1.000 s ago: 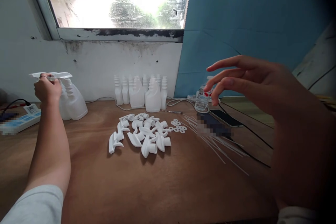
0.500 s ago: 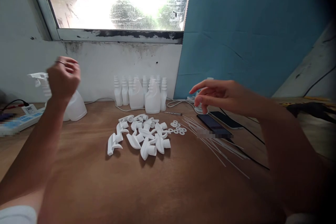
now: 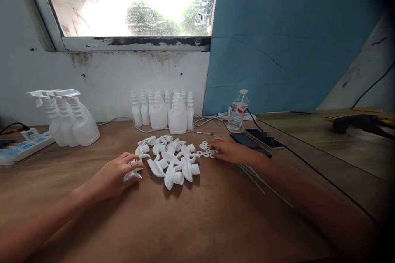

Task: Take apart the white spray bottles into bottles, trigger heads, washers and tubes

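Observation:
A heap of white trigger spray heads (image 3: 168, 158) lies in the middle of the brown table (image 3: 191, 222). My left hand (image 3: 119, 172) rests on the leftmost head (image 3: 132, 172), fingers curled over it. My right hand (image 3: 230, 151) reaches down to the small white washers (image 3: 206, 149) at the heap's right edge, fingertips touching them. Thin white tubes (image 3: 256, 172) lie under and beyond that forearm. Three assembled spray bottles (image 3: 66, 117) stand at the far left by the wall. Several open white bottles (image 3: 165, 111) stand in a cluster behind the heap.
Two dark phones (image 3: 256, 139) and a clear water bottle (image 3: 237, 111) sit at the back right, with a black cable (image 3: 324, 176) running across the table. A power strip (image 3: 23, 148) lies at the left edge. A blue board (image 3: 286, 37) leans on the wall.
Both hands came down from the air to the table. The left left the assembled bottles and landed on a spray head; the right dropped onto the washers.

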`<state>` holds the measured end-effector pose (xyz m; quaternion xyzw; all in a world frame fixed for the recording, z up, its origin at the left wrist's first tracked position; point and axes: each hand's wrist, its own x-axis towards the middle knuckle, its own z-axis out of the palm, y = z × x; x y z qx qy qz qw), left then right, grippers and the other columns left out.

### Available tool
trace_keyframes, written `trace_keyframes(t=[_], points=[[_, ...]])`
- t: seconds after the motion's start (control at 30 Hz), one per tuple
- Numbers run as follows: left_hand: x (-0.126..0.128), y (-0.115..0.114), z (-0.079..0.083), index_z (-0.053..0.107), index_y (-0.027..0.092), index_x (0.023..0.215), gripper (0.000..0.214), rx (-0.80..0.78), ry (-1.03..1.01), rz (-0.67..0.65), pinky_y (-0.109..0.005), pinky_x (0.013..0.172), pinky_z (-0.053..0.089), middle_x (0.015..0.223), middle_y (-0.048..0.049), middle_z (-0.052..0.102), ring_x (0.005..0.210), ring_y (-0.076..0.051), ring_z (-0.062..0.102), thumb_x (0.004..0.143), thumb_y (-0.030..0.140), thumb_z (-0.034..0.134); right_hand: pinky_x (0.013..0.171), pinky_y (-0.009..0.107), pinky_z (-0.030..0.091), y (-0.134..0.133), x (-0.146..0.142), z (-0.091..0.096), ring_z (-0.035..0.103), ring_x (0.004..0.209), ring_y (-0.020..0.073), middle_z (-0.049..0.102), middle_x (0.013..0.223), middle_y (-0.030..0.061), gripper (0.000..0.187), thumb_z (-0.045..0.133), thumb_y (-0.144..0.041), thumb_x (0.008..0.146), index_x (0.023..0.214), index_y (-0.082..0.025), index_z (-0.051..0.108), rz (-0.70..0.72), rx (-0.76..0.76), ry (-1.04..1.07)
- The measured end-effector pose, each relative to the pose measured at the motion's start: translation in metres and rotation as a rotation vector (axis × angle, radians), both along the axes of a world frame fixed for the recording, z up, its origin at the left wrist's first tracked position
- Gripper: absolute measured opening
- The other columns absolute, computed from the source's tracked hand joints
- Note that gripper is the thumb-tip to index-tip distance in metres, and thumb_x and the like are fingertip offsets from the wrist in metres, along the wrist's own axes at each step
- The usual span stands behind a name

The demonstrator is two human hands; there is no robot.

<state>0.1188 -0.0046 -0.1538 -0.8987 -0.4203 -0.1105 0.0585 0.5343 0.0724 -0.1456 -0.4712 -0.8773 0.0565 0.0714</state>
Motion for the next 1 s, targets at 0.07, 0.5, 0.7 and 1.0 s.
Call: trace_keyframes(t=[0.07, 0.5, 0.7, 1.0], points=[[0.004, -0.001, -0.004, 0.062, 0.028, 0.109, 0.024, 0.040, -0.039, -0.010, -0.039, 0.080, 0.055, 0.122, -0.0078, 0.060, 0.108, -0.027, 0.058, 0.088, 0.033, 0.052, 0.070, 0.027, 0.043, 0.004, 0.000, -0.008, 0.061, 0.082, 0.0201, 0.067, 0.095, 0.0094, 0.014, 0.058, -0.022, 0.080, 0.090, -0.016, 0.063, -0.003, 0.011, 0.009], [0.086, -0.045, -0.014, 0.055, 0.028, 0.102, 0.022, -0.213, -0.646, -0.515, -0.028, 0.068, 0.056, 0.094, -0.0069, 0.067, 0.080, -0.017, 0.066, 0.087, 0.014, 0.049, 0.066, 0.027, 0.042, 0.005, -0.008, -0.017, 0.056, 0.071, 0.0162, 0.065, 0.082, 0.0062, 0.011, 0.056, -0.020, 0.077, 0.085, -0.015, 0.063, -0.061, 0.114, 0.199], [0.099, -0.037, -0.020, 0.052, 0.025, 0.109, 0.027, -0.163, -0.630, -0.530, -0.031, 0.077, 0.054, 0.102, -0.0088, 0.064, 0.090, -0.019, 0.063, 0.084, 0.015, 0.054, 0.073, 0.027, 0.047, -0.049, -0.047, 0.013, 0.056, 0.077, 0.0134, 0.061, 0.096, 0.0047, 0.017, 0.055, -0.024, 0.084, 0.098, -0.019, 0.062, 0.138, 0.113, 0.513], [0.097, -0.039, -0.038, 0.047, 0.034, 0.111, 0.035, -0.264, -0.656, -0.297, -0.027, 0.062, 0.056, 0.091, 0.0003, 0.067, 0.070, -0.016, 0.066, 0.080, 0.033, 0.065, 0.068, 0.028, 0.047, -0.104, -0.090, 0.000, 0.052, 0.073, 0.0134, 0.056, 0.087, 0.0034, 0.020, 0.060, -0.018, 0.079, 0.099, -0.022, 0.057, 0.535, -0.075, 0.694]])
